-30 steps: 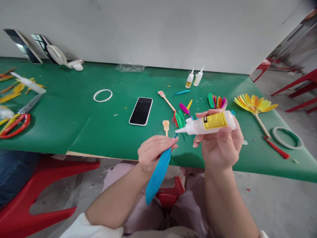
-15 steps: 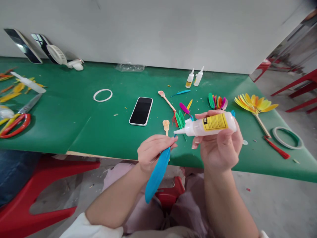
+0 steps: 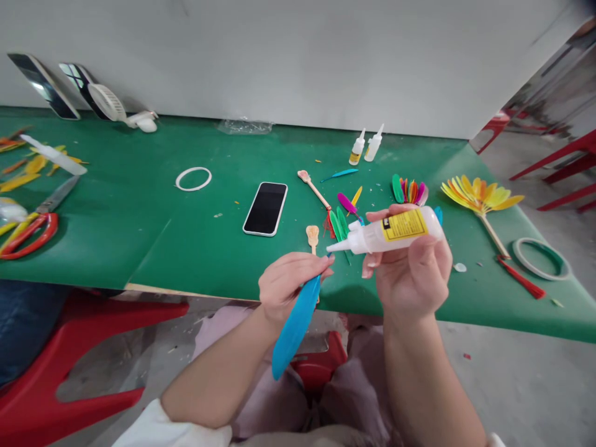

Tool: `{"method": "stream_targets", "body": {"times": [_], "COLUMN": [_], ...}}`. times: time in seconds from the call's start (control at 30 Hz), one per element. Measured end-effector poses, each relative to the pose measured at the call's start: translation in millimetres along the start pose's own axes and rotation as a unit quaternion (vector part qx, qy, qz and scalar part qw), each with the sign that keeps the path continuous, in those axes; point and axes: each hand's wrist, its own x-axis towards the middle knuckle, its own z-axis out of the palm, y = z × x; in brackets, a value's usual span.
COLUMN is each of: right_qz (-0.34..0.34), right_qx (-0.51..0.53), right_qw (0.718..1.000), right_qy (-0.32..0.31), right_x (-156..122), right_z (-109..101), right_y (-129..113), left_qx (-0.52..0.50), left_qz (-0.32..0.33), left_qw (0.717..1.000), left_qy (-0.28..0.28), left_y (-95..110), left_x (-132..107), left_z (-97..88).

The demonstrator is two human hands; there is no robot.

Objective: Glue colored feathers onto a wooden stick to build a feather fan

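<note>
Pinched near its quill end, a blue feather (image 3: 295,329) hangs down from my left hand (image 3: 291,279), its broad tip over my lap. My right hand (image 3: 414,267) is closed around a white glue bottle (image 3: 400,231) with a yellow label, tilted nearly level. The bottle's nozzle points left and meets or almost meets the quill just above my left fingertips. Behind that hand lies a wooden stick with a shaped head (image 3: 313,236), partly hidden. Green feathers (image 3: 339,223) and a magenta feather (image 3: 347,203) lie just beyond the nozzle.
A phone (image 3: 265,209) and a white ring (image 3: 193,179) lie on the green table (image 3: 205,248). Two small bottles (image 3: 357,149) stand behind. Rightward are a yellow feather fan (image 3: 482,198) and a tape roll (image 3: 540,259). Red-handled scissors (image 3: 35,230) lie at left.
The glue bottle and my right hand have shifted very slightly, with the bottle's base tipped a little higher. My left hand and the blue feather stay nearly still.
</note>
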Motion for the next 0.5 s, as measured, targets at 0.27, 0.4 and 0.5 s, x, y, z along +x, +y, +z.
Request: {"method": "stream_targets", "body": {"times": [0.27,0.4,0.5], "right_qz": [0.012,0.062,0.146], "right_qx": [-0.030,0.047,0.089], "right_qw": [0.969,0.961,0.952], "right_qy": [0.243,0.266,0.255], "right_x": [28,36,37], "right_z": [-21,-34,-39], "right_y": [22,28,29], "left_qx": [-0.010,-0.037,-0.006], "left_qz": [-0.137,-0.292,-0.323], "left_qw": [0.990,0.956,0.944], "left_qy": [-0.012,0.001,0.071], "left_y": [3,-7,-25], "left_x": [3,11,18], "left_z": [-4.4,-13.0,-22.8]}}
